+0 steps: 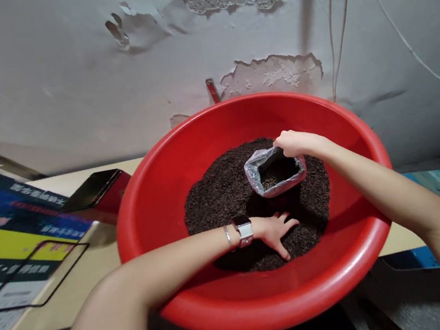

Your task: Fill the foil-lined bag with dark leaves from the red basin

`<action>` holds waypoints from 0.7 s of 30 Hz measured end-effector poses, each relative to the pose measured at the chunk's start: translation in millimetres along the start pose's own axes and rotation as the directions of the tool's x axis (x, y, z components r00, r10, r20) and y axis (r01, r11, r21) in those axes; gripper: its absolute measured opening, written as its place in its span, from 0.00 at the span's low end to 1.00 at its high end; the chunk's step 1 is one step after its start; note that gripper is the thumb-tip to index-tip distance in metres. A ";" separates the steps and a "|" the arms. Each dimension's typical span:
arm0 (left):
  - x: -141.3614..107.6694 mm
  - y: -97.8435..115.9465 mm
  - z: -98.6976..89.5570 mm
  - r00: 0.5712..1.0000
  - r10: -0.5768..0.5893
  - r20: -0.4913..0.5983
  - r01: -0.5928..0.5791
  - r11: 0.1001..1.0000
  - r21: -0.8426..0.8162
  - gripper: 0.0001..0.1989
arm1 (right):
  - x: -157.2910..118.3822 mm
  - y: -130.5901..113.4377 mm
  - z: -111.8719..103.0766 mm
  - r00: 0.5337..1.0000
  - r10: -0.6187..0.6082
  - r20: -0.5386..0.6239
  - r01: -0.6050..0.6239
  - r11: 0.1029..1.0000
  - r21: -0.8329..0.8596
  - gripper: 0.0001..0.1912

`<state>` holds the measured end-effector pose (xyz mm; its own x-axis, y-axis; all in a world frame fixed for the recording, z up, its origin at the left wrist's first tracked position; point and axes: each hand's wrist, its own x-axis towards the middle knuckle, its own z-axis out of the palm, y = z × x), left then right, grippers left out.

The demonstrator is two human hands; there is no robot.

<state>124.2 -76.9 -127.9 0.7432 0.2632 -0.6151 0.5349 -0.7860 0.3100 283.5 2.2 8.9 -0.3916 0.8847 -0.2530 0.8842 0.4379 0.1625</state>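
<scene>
A small clear plastic bag point(274, 170) hung open-mouthed just right of the frame's centre, above a heap of dark loose tea leaves point(224, 192), with some of the same dark stuff showing inside it. The right hand point(292, 143) pinched the bag's upper right rim, fingers closed on the plastic. Below it, the left hand point(276, 231) lay flat with fingers spread wide, pressed into the leaves and holding nothing; a white watch point(244, 229) and a thin bracelet point(227, 238) sat on that wrist. The heap filled the bottom of a big red basin point(158, 196) that took up the middle of the frame. At centre left, a dark phone point(93, 188) rested on a red box just beside the basin's rim, and printed blue and yellow posters point(1, 225) lay at the left edge. A peeling grey wall point(65, 72) spanned the top.
</scene>
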 end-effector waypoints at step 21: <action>-53.9 44.6 -71.8 0.802 0.081 -0.592 -0.043 0.996 0.077 0.17 | 2.3 -0.5 2.6 1.000 -0.004 -0.021 0.004 1.000 0.019 0.21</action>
<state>136.8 -86.0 -28.9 0.8771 0.4787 -0.0396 0.4697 -0.8375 0.2793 282.8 3.6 5.8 -0.4004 0.8861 -0.2334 0.8872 0.4386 0.1433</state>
